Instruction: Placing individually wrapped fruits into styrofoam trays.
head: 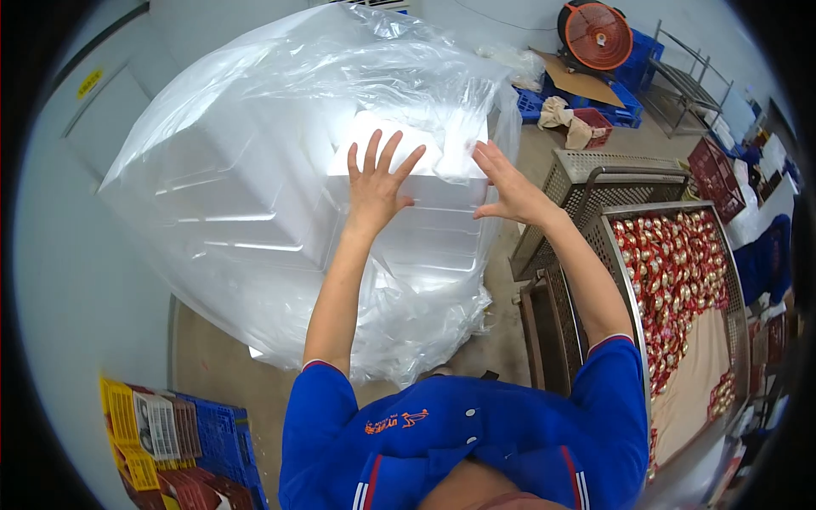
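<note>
My left hand (375, 188) is over a white box (440, 220), its fingers spread and nothing in its grasp. My right hand (510, 188) is by the right edge of the same box, thumb and fingers apart. Whether either hand touches the box cannot be told from this angle. A large clear plastic bag (223, 95) surrounds the box and other white boxes (255, 210) with ridged sides. Crumpled film (408, 325) gathers at the bag's near side. Some of the box tops are blurred by glare and by the film.
On the right, a perforated metal cart (602, 274) carries many red-wrapped pieces (669, 255). Stacked plastic crates (172, 427) are at the lower left. Behind are an orange drum fan (599, 38), blue pallets (628, 105) and a metal rack (688, 86). A wall (76, 242) bounds the left.
</note>
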Demonstrator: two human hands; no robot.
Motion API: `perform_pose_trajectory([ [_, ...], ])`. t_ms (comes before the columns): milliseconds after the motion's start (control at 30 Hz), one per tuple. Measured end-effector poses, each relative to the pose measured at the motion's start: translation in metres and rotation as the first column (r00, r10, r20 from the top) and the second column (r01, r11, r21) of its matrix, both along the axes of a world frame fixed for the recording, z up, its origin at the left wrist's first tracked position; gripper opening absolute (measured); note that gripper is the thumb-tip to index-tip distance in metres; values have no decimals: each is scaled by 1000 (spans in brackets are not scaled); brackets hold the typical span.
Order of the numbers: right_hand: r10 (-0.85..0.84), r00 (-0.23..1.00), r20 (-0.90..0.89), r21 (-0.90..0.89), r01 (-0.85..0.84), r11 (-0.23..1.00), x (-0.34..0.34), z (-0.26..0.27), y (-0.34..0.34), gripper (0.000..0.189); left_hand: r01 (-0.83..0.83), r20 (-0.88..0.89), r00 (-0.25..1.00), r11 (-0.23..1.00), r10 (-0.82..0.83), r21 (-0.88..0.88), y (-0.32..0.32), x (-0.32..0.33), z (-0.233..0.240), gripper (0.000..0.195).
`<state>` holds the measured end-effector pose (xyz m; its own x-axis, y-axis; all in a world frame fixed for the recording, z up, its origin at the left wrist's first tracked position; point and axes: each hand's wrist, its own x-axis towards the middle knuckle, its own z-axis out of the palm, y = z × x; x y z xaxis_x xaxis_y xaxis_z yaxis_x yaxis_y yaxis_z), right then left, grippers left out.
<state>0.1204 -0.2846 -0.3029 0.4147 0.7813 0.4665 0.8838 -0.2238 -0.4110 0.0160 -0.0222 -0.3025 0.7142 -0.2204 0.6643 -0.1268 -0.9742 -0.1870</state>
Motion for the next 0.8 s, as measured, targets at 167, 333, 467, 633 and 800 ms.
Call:
perform_pose_trajectory([
  [167,7,999,41,-9,-6,1000,-8,-4,-1,114,30,96,995,999,-27,-32,19,9,-9,99],
  [333,-50,986,162,-15,53,998,-3,-3,5,116,-12,311,950,1000,16,-14,37,20,-23,86],
  [467,-130,894,429,-18,152,988,1,-8,9,106,111,393,918,984,-49,-136,35,26,-36,76],
  [633,-115,835,538,144,43,989,-3,6,-1,97,403,631,728,912,-268,-77,-2,10,-104,66],
  [800,-104,735,670,285,-124,951,-21,22,22,88,142,-248,951,973,-185,-180,-73,15,-73,89],
])
